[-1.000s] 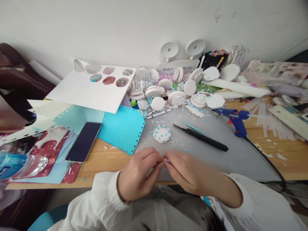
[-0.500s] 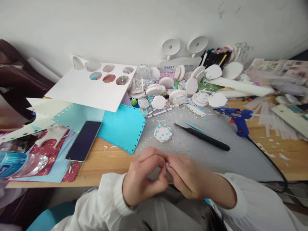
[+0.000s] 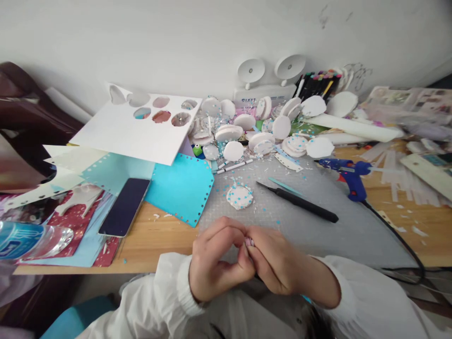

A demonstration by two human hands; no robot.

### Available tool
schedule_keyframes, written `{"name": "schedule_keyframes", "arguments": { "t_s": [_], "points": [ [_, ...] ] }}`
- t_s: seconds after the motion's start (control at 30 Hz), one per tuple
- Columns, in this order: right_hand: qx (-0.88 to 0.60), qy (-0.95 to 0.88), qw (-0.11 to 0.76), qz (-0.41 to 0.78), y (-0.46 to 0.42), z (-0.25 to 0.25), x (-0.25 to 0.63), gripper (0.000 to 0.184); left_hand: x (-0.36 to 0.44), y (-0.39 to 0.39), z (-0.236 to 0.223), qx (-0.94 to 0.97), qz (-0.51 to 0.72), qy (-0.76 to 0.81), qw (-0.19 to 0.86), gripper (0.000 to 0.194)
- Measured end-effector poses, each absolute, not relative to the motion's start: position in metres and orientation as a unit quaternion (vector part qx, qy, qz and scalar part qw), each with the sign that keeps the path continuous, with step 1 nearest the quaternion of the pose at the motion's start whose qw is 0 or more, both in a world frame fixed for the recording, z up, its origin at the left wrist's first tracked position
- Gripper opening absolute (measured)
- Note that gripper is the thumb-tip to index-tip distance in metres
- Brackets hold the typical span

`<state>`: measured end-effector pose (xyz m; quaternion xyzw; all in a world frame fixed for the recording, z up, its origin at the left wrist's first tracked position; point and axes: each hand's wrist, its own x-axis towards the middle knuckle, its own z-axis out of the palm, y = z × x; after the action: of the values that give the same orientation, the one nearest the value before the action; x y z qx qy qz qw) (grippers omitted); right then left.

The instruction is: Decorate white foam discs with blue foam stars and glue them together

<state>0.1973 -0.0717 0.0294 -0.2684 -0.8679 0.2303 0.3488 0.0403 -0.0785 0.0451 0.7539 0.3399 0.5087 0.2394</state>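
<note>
One small pinkish piece (image 3: 249, 241) sits between left hand (image 3: 212, 259) and right hand (image 3: 280, 256).

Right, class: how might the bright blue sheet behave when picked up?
The bright blue sheet is probably light, looking thin. It may bend but seems unlikely to roll, lying flat. Its hole-punched edges could tear easily.

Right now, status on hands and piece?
Right hand pinching small pinkish piece; left hand close against it. Piece mostly hidden by fingers. Blue-specked white disc beyond, on grey mat.
</note>
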Motion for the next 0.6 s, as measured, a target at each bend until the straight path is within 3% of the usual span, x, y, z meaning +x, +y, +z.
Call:
{"name": "schedule_keyframes", "arguments": {
  "t_s": [0.23, 0.6],
  "points": [
    [-0.322, -0.778, 0.354, 0.407, -0.072, 0.031, 0.197, 0.022, 0.038, -0.067, 0.039, 0.823, 0.467, 0.300, 0.124, 0.015],
    [-0.348, -0.761, 0.434, 0.333, -0.075, 0.017, 0.188, 0.021, 0.047, -0.071, 0.037, 0.772, 0.505, 0.351, 0.159, 0.016]
  ]
}}
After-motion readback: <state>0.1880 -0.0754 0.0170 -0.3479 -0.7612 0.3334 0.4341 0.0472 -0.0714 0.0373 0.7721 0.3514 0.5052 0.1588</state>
